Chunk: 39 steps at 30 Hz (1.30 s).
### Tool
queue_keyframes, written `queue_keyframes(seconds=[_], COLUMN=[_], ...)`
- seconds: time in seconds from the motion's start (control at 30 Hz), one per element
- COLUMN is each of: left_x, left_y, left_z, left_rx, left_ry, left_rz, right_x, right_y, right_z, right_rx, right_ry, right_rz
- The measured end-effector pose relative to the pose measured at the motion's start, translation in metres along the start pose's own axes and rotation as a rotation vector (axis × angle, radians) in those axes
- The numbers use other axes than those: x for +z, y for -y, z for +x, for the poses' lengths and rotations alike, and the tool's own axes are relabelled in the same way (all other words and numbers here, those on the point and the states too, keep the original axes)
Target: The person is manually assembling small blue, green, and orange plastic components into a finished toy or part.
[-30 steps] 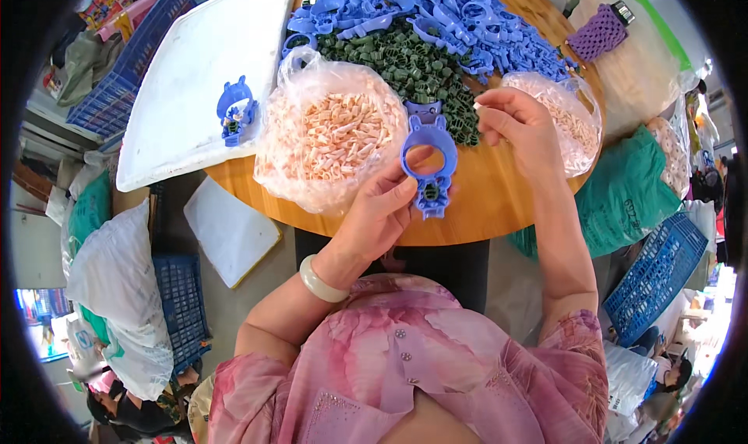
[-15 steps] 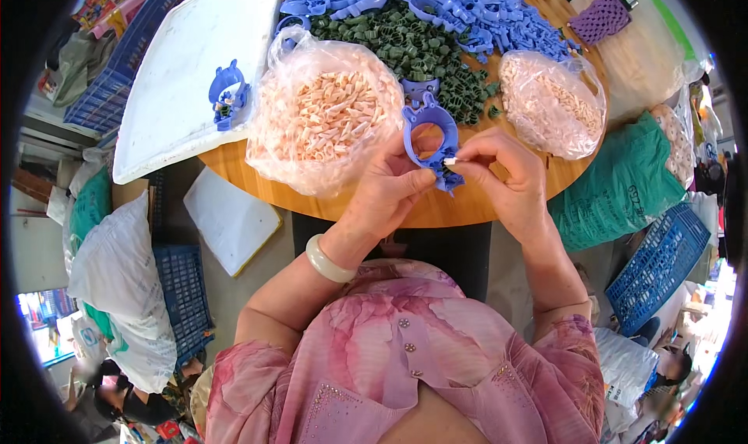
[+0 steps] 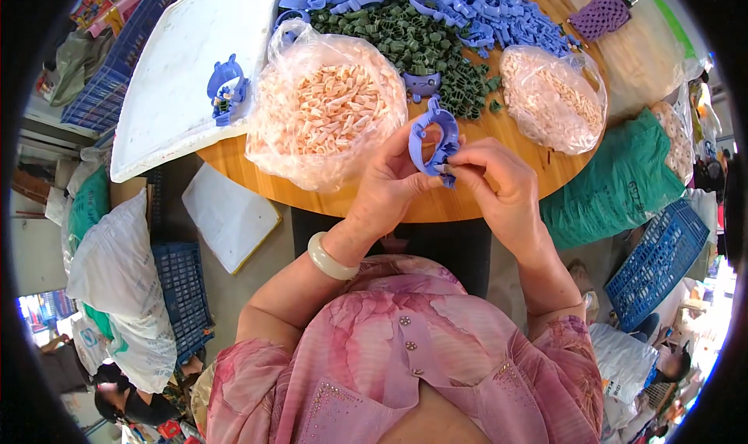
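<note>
Over the bench (image 3: 499,181) edge, your left hand (image 3: 389,183) clamps the blue plastic ring (image 3: 433,140) steady so your right hand (image 3: 499,181) can pinch a small piece at its base.

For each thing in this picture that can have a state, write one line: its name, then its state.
Blue plastic ring part: held up in both hands.
Left hand: gripping the ring part.
Right hand: pinching at the part's lower end.
Left clear bag: open, full of pale pieces.
Right clear bag: open, filled.

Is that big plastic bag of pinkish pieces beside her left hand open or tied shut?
Open. The bag has its mouth spread wide, leaving the pale pink pieces bare on top.
</note>
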<state>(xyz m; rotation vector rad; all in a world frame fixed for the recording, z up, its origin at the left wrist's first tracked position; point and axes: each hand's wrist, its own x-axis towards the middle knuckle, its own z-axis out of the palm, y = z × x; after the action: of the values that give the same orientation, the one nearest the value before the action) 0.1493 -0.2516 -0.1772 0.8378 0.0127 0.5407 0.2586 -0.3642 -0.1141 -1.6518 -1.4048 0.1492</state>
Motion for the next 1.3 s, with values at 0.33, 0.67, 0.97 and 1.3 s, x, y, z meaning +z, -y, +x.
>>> queue_keyframes(seconds=[0.33,0.67,0.97,1.3], left_x=[0.001,0.0,0.013,0.008], left_y=[0.003,0.008,0.014,0.021], left_z=[-0.002,0.001,0.006,0.003], left_rx=[0.125,0.067,-0.126,-0.177], left_ry=[0.043,-0.029,0.003,-0.012], left_rz=[0.118,0.102,-0.128,-0.157], right_x=[0.012,0.003,-0.103,-0.13], right_y=[0.009,-0.001,-0.094,-0.147], right_z=[-0.006,-0.007,0.01,0.038], right_rx=[0.098,0.012,0.271,0.268], right_ry=[-0.067,-0.058,-0.383,-0.108], right_rz=[0.025,0.087,-0.392,-0.541])
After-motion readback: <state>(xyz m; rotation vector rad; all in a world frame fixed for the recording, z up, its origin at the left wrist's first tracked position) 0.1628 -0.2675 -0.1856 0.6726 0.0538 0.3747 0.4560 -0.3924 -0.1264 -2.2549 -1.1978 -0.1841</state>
